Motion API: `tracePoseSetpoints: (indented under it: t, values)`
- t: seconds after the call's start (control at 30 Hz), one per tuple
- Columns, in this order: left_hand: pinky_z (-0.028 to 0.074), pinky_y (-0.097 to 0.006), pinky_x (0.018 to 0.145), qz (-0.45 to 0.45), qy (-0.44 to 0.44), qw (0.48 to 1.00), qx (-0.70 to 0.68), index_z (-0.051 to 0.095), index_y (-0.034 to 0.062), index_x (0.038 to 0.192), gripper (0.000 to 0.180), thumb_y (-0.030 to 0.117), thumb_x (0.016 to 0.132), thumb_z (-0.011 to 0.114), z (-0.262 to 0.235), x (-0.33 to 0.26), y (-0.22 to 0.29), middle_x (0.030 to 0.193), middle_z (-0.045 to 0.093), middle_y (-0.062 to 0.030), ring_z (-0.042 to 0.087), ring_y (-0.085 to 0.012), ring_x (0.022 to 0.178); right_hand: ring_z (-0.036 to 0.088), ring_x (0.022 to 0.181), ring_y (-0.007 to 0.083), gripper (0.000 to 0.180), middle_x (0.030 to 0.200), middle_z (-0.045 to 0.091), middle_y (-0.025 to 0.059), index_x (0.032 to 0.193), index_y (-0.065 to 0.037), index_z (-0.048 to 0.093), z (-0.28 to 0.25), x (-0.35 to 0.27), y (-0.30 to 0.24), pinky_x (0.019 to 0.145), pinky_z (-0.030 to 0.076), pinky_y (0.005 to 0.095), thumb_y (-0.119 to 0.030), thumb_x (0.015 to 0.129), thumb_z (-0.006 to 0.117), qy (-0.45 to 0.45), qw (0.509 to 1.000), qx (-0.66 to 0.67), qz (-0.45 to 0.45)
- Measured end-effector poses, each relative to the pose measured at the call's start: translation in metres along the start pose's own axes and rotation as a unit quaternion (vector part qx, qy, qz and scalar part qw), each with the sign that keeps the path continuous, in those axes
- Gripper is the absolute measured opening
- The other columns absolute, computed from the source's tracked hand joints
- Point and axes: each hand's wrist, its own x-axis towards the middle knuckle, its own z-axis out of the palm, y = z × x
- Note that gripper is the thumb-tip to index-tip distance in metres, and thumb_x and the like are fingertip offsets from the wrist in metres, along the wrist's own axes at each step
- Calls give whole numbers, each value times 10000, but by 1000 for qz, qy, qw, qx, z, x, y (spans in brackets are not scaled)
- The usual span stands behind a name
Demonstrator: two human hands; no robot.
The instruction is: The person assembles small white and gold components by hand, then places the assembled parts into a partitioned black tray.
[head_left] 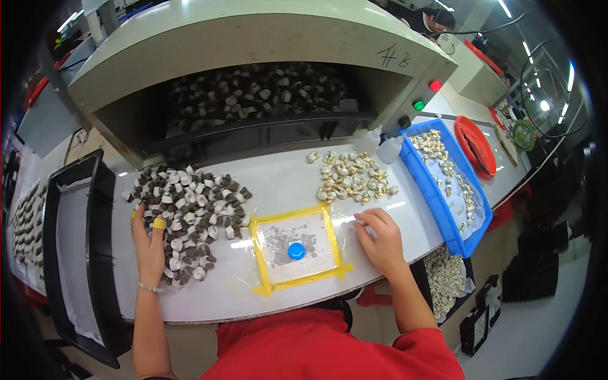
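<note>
My left hand (pixel 149 250) lies along the left edge of a pile of small dark-and-white cap-like pieces (pixel 190 202). Its fingers are stretched and apart, with yellow covers on two digits and a beaded bracelet at the wrist. My right hand (pixel 381 242) is over the table to the right of a yellow-taped rectangle (pixel 297 250), its fingers loosely bent and nothing visible between thumb and fingers. A round blue cap (pixel 296 251) sits inside that rectangle among wet-looking grey spots. Just beyond my right hand is a heap of small gold-and-white pieces (pixel 354 177).
A long black tray (pixel 98 253) lined with white stands at left. Ahead, a cabinet (pixel 266 38) opens onto many dark-and-white pieces. White bottles (pixel 389 150) stand at its right. A blue tray (pixel 453 221) of gold-and-white pieces overhangs a lower bin (pixel 446 282). A red tray (pixel 475 147) lies beyond.
</note>
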Motion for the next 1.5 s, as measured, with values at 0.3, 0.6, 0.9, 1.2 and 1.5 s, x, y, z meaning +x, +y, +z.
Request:
tracePoseSetpoints:
  t: [0.3,0.6,0.9,1.2,1.5]
  values:
    - [154,-349,1126,7,43,983,-177,346,12,1396,506,89,913,472,-25,-44,15,1495,262,-175,205,-270,1405,608,827,293,175,900,608,121,924,-37,613,33,50,-18,718,505,359,-18,751,627,-47,995,-24,-89]
    - [349,-391,1023,-17,-26,991,131,534,11,1190,485,-37,709,579,-62,-105,17,1250,477,-182,448,-359,1182,591,717,166,184,876,603,91,923,1,632,19,34,-18,642,471,266,84,760,612,-92,989,113,29]
    - [427,-383,900,45,-31,994,99,585,-3,1071,384,-19,691,637,-51,-76,1,1047,544,-161,529,-338,1025,591,738,148,170,832,617,67,842,-1,633,15,-10,-23,653,479,247,7,710,741,-143,968,172,115]
    - [411,-217,598,-118,-36,991,-52,547,18,1007,305,-85,731,623,-67,-77,-15,899,527,-25,499,-90,698,578,772,268,228,837,603,97,916,-25,663,5,6,-34,672,493,357,-35,694,712,-158,979,-9,-126]
    - [526,-279,614,-166,-172,820,-520,581,-16,1006,170,33,849,627,-21,-101,50,969,572,-84,609,-160,763,608,783,255,222,884,604,96,949,-33,657,17,13,-55,679,511,337,-56,736,716,-201,971,101,-84]
